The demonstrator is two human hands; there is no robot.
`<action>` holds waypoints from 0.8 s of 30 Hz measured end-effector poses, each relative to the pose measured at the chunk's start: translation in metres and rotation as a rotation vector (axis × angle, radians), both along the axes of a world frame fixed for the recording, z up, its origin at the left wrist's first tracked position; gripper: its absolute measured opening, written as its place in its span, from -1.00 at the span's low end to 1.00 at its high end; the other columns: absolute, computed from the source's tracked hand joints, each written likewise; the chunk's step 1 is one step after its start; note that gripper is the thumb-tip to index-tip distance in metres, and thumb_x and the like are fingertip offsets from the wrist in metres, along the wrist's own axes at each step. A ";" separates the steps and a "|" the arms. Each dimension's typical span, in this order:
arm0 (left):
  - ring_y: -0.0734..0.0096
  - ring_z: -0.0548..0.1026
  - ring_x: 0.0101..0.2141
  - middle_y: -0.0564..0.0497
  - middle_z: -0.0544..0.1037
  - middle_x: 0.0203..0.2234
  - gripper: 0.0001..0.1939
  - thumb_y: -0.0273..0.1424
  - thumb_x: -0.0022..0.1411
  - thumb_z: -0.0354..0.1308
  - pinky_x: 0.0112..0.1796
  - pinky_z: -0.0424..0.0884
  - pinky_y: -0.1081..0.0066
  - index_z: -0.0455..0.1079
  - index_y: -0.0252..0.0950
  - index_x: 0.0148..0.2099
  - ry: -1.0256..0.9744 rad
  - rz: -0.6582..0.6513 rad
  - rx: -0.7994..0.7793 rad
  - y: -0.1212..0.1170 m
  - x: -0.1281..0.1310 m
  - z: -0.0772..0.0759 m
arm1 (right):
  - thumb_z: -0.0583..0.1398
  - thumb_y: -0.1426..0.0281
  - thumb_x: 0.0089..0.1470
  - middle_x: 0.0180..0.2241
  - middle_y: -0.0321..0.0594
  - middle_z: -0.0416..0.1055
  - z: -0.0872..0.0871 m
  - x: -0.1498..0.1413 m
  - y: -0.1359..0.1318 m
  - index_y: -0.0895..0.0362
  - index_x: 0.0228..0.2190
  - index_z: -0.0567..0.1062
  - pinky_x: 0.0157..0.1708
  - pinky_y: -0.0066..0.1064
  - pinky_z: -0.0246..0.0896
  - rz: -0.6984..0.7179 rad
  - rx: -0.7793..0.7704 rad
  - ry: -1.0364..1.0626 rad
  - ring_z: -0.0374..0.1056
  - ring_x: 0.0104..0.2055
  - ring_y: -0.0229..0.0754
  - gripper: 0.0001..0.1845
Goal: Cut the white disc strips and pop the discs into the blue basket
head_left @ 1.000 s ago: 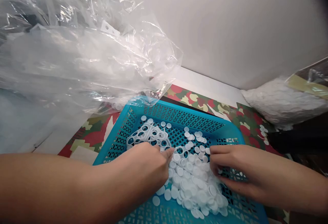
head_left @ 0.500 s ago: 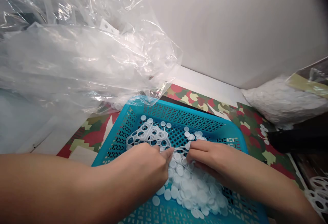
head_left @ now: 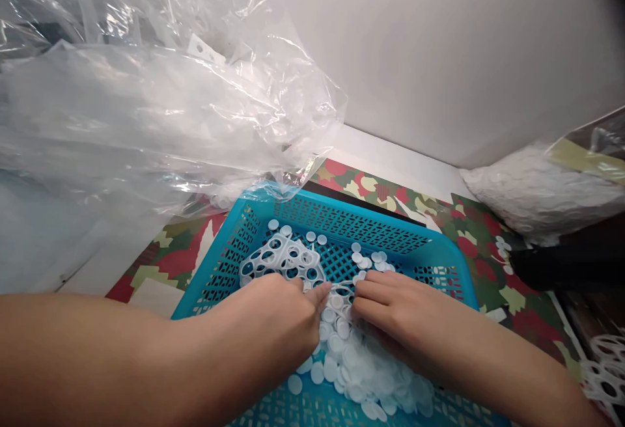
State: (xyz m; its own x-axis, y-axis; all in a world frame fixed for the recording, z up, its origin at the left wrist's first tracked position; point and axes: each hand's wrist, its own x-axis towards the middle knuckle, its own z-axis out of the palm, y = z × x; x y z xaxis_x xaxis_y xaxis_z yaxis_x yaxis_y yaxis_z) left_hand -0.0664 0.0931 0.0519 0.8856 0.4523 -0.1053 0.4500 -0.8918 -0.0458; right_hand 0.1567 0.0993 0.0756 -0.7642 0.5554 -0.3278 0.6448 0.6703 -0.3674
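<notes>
Both my hands work over a blue plastic basket [head_left: 336, 199]. My left hand [head_left: 288, 313] is closed on a white plastic sheet with round holes [head_left: 282, 260], its index finger pointing right along the sheet. My right hand [head_left: 390, 303] has its fingers curled down at the sheet's right end, a short gap from the left fingertip. Its fingertips are partly hidden, and it appears to pinch the sheet. Below and between the hands lies a heap of small white discs [head_left: 366, 365]. A few more discs [head_left: 361, 259] lie toward the basket's far side.
A large clear plastic bag [head_left: 146, 108] bulges at the left, overlapping the basket's far left corner. Another bag [head_left: 532, 192] filled with white pieces sits at the right. More holed white plastic [head_left: 603, 375] lies at the lower right. The patterned tabletop [head_left: 488, 251] surrounds the basket.
My right hand has shifted slightly left and turned, its fingers pressing closer to the sheet's end. My left hand stays nearly in place.
</notes>
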 end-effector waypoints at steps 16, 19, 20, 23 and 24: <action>0.44 0.41 -0.47 -0.18 0.50 -0.11 -0.47 -0.54 0.02 0.19 -0.61 0.11 0.47 0.34 -0.35 0.10 0.036 0.000 -0.046 -0.002 -0.001 0.001 | 0.06 0.62 0.12 -0.48 -0.36 0.25 0.024 0.021 0.003 0.12 -0.54 0.25 -0.53 -0.47 -0.07 0.050 -0.036 -0.006 0.16 -0.50 -0.33 -0.74; 0.40 0.43 -0.43 -0.19 0.48 -0.07 -0.44 -0.55 0.02 0.19 -0.55 0.19 0.45 0.33 -0.32 0.12 0.028 0.018 -0.078 -0.003 -0.003 0.001 | 0.03 0.63 0.11 -0.50 -0.35 0.22 0.035 0.033 0.003 0.12 -0.58 0.17 -0.56 -0.47 -0.07 0.055 -0.088 -0.032 0.14 -0.53 -0.34 -0.71; 0.40 0.43 -0.43 -0.19 0.47 -0.05 -0.45 -0.55 0.02 0.19 -0.53 0.21 0.45 0.34 -0.31 0.12 0.022 0.020 -0.088 -0.003 -0.004 0.001 | 0.02 0.62 0.11 -0.51 -0.35 0.22 0.037 0.036 0.002 0.11 -0.58 0.15 -0.57 -0.47 -0.07 0.047 -0.113 -0.040 0.14 -0.54 -0.34 -0.70; 0.41 0.44 -0.41 -0.16 0.44 0.00 -0.46 -0.56 0.02 0.21 -0.52 0.23 0.44 0.36 -0.26 0.09 0.003 0.034 -0.097 -0.005 -0.003 0.001 | 0.03 0.62 0.09 -0.50 -0.34 0.25 0.039 0.043 0.000 0.10 -0.58 0.15 -0.58 -0.47 -0.04 0.027 -0.177 -0.060 0.16 -0.55 -0.33 -0.71; 0.41 0.45 -0.41 -0.14 0.44 0.00 -0.47 -0.56 0.02 0.22 -0.53 0.22 0.44 0.37 -0.24 0.08 -0.003 0.046 -0.098 -0.006 -0.002 0.001 | 0.04 0.64 0.06 -0.49 -0.34 0.27 0.039 0.045 0.000 0.10 -0.58 0.16 -0.57 -0.47 -0.03 0.026 -0.195 -0.072 0.18 -0.55 -0.33 -0.72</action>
State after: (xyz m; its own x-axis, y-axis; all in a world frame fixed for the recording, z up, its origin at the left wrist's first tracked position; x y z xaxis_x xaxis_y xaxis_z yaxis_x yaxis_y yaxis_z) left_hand -0.0686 0.0870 0.0533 0.8645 0.4803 -0.1481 0.4908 -0.8703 0.0424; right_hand 0.2019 0.0991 0.1144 -0.7479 0.4564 -0.4820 0.6577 0.6075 -0.4453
